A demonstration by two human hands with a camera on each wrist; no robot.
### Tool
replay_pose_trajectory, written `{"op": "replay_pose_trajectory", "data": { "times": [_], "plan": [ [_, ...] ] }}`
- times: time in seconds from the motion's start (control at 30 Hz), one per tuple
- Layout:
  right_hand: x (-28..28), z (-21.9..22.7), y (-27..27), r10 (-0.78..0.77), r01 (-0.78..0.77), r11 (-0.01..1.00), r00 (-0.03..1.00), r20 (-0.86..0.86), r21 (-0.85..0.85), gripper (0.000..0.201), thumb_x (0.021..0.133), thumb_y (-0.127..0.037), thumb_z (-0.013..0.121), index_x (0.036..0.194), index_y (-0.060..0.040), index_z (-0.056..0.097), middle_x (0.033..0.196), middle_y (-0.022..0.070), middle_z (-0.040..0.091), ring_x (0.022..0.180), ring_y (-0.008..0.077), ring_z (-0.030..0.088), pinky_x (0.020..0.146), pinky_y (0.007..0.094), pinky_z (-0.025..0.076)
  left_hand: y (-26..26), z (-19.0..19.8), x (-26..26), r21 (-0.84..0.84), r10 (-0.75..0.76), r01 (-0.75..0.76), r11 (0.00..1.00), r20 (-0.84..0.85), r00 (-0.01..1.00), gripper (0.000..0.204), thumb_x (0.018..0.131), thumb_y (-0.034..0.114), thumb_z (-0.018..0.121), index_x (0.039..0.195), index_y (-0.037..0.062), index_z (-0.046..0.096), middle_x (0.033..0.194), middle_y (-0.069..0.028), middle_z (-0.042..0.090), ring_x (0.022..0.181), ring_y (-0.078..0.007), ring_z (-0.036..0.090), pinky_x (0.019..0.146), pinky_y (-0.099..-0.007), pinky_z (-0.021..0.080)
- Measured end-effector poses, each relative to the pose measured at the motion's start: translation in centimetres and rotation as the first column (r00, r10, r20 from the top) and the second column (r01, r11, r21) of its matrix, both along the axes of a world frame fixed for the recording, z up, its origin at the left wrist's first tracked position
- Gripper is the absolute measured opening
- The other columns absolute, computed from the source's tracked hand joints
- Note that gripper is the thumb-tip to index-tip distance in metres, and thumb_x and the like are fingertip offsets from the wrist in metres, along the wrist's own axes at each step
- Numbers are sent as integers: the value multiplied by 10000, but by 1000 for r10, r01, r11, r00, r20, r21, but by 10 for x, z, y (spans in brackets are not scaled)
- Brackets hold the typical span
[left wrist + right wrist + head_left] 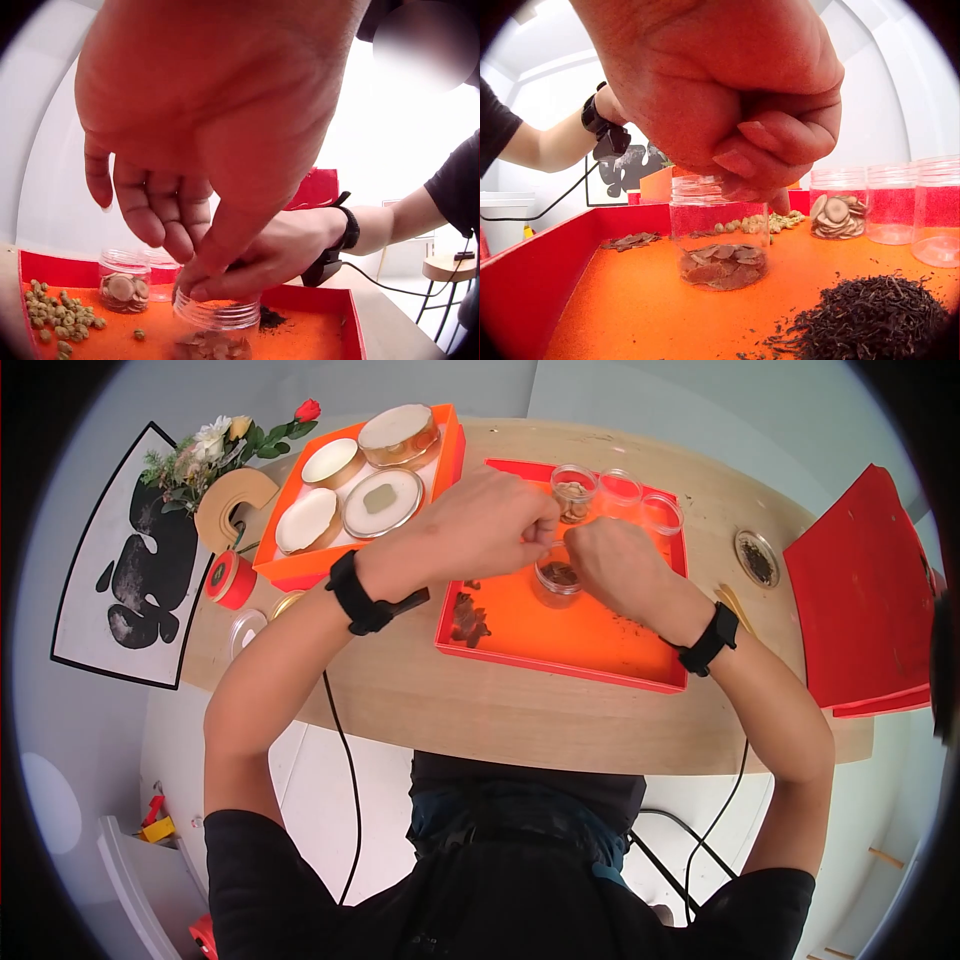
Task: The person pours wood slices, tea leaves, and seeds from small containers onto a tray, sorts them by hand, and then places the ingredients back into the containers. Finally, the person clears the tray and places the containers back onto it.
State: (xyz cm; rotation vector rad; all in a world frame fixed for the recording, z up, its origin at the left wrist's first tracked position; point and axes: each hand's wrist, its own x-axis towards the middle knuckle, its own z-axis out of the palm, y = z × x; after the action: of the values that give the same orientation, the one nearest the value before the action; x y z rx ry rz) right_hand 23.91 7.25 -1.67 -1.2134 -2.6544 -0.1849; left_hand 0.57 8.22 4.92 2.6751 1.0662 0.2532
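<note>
Your right hand (731,94) curled over a clear, thread-necked jar (720,234) partly filled with flat, thin brown slices (724,270), just below its fingertips. Your left hand (202,105) bent loosely above; I couldn't tell whether either pinched anything. Dark, crinkled shreds (877,319) lay right on the orange-floored tray (645,311).

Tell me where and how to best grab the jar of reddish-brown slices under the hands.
Probably around the jar, on its smooth wall below the threaded neck, coming from the person's side: it stands upright and cylindrical, with bare tray floor there. From above looks awkward, as the left hand and right hand crowd its mouth.
</note>
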Motion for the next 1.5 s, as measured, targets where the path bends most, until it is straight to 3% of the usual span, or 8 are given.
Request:
{"op": "replay_pose_trajectory", "data": {
  "times": [0.07,0.2,0.27,0.47,0.8,1.2,1.33,1.5],
  "plan": [
    [-1,0,-1,-14,14,1000,1000,-10,0,157,920,-111,772,831,-5,698,806,197,726,794,387,750,684,487,603,1,-6,5,107,-50,36,994,132,990,70,881,65,769,917,6,756,831,-113,748,857,-312,742,801,-436,565],
    [1,1,-3,17,-17,1000,999,-42,14,168,916,-120,781,822,-8,699,800,198,726,785,386,748,672,486,600,5,-13,0,25,16,-19,1000,131,991,52,862,52,782,894,16,763,857,-110,757,895,-313,739,821,-444,557],
    [1,1,-3,13,-12,1000,999,-39,21,170,912,-119,782,814,-8,698,802,200,728,784,386,748,672,486,599,6,-12,-6,111,86,-69,992,-162,983,34,834,48,798,861,39,780,877,-103,759,948,-308,719,862,-444,538],
    [1,-3,1,41,-38,998,997,-65,46,157,892,-102,780,795,-8,700,804,205,730,783,387,747,676,492,599,1,-51,-32,276,61,36,961,-334,941,83,759,65,866,808,73,799,859,-105,746,942,-308,699,905,-424,512],
    [1,-1,-1,39,-36,998,997,-63,56,131,886,-102,775,818,-8,714,800,209,733,785,387,755,698,488,610,-4,-59,-37,248,6,81,965,-333,943,135,723,77,907,814,66,808,896,-112,749,1006,-299,693,918,-420,508],
    [1,-1,-1,23,-21,999,999,-42,48,120,898,-93,764,831,-9,711,803,204,737,795,386,758,703,485,612,6,-33,-24,107,20,21,994,-364,931,74,766,32,825,799,51,762,832,-123,748,875,-311,708,866,-429,530],
    [1,-3,0,45,-40,997,997,-68,61,126,899,-98,773,836,-10,708,799,200,732,801,387,756,700,486,609,2,7,-9,17,-36,39,999,-115,993,71,851,67,792,848,6,754,863,-141,764,861,-316,742,800,-447,566],
    [0,1,-2,3,-2,1000,1000,-31,13,144,894,-102,786,831,-6,700,796,205,726,789,385,749,685,487,602,5,2,4,66,-79,74,995,89,993,77,896,64,775,916,-10,771,872,-147,766,856,-320,747,783,-444,574]
  ]
}}
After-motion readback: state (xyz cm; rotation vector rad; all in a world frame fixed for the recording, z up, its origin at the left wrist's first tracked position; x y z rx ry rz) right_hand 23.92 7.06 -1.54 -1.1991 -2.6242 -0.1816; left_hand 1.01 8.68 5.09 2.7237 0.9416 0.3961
